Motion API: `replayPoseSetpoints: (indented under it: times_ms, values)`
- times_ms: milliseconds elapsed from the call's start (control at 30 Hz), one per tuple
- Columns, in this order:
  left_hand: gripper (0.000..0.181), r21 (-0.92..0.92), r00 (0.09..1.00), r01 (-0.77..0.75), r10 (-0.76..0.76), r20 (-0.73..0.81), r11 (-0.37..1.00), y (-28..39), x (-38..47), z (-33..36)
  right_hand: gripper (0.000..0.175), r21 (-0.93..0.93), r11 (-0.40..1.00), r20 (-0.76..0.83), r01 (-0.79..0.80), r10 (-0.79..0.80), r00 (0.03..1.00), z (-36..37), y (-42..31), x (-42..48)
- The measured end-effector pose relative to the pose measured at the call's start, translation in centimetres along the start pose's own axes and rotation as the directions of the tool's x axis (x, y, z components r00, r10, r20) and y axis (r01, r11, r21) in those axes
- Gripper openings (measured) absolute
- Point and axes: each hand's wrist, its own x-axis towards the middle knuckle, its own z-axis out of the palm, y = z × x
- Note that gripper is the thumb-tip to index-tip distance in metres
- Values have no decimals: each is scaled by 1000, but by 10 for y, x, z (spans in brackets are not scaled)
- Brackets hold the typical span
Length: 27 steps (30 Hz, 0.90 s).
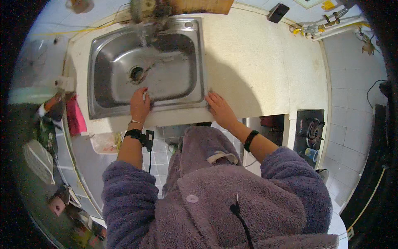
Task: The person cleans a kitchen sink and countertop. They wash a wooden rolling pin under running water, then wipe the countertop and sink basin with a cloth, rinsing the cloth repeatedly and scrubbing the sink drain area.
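Over the near rim of a stainless-steel sink [174, 74] is my left hand [140, 102], empty, its fingers reaching a little over the basin. My right hand [220, 109] rests flat at the sink's near right corner, fingertips on the cream countertop [248, 62] beside the metal rim; it holds nothing. Water [142, 39] runs from the blurred tap at the back into the basin. The drain [136, 74] lies left of the middle, beyond my left fingers, with some dark residue beside it.
A phone [278, 13] leans at the back of the counter. A gas stove [311, 132] with a plastic cup [312, 154] stands at the right. A pink cloth [75, 115] hangs left of the sink. A white basket [40, 162] is at the far left.
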Motion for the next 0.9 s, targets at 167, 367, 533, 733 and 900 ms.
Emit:
replayPoseSetpoints:
  times_ms: [167,367,533,733,900]
  values:
    - [26,-269,990,-37,0,-138,962,-35,-93,-63,49,-84,996,-201,19,-36,979,29,-39,-41]
    - [26,-409,934,303,-354,-52,861,-89,-230,-129,47,-175,964,-57,202,-215,975,78,-86,-7]
    - [25,-460,774,574,-632,35,677,-118,-300,-151,49,-65,946,-40,316,-319,947,119,-158,63]
    - [27,-560,712,583,-702,2,589,-135,-333,-144,60,-114,881,0,459,-462,887,174,-239,135]
    - [31,-547,680,604,-733,-27,580,-143,-319,-147,57,-55,814,95,578,-572,815,216,-303,191]
